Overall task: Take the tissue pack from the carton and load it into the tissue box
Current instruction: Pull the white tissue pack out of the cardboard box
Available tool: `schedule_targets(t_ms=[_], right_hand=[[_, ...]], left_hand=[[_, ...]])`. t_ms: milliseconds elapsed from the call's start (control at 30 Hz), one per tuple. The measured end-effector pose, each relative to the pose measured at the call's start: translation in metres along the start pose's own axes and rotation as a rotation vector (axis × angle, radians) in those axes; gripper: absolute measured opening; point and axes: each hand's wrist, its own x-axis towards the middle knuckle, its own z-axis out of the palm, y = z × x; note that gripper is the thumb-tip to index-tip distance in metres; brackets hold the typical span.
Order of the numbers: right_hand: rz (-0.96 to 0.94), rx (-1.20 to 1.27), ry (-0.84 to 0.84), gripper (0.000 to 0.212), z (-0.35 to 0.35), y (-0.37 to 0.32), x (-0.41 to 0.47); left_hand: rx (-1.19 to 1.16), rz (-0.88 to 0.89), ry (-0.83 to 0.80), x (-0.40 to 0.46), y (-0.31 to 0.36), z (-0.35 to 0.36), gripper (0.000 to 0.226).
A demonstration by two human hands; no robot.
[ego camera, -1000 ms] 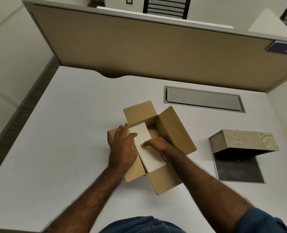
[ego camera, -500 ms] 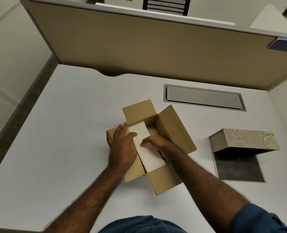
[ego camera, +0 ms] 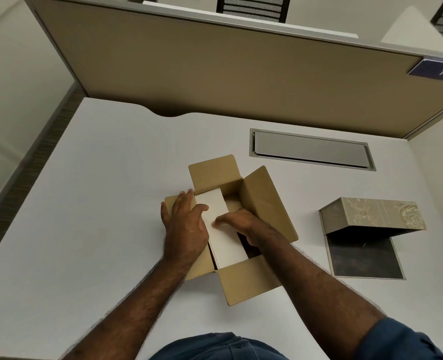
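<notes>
A brown carton [ego camera: 264, 203] stands on the white desk with its four flaps spread open. A white tissue pack [ego camera: 224, 240] lies lengthwise inside it, along the left wall. My left hand [ego camera: 185, 224] rests on the carton's left flap with its thumb lying on the pack's top. My right hand [ego camera: 241, 223] reaches into the carton from the right; its fingertips press on the pack's top and its thumb is hidden below. To the right, the ornate beige tissue box [ego camera: 371, 216] lies open with its dark base panel flat on the desk.
A grey cable hatch [ego camera: 311, 150] is set into the desk behind the carton. A tan partition [ego camera: 228, 74] closes off the desk's far side. A blue plate reading 109 [ego camera: 438, 71] hangs on it at right.
My right hand's fingers have slid slightly along the pack's top. My left hand and the carton hold their places. The view has shifted a little.
</notes>
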Motion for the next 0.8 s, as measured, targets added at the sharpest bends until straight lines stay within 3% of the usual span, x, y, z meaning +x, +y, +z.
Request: schedule_targets(t_ms=[367, 800], right_hand=[[0.049, 0.038, -0.073, 0.038, -0.0042, -0.0029, -0.0029], [0.075, 0.046, -0.12, 0.048, -0.0008, -0.002, -0.0057]], left_hand=[[-0.006, -0.019, -0.001, -0.0003, 0.0015, -0.0021, 0.029], [-0.035, -0.036, -0.016, -0.0028, 0.0026, -0.002, 0.031]])
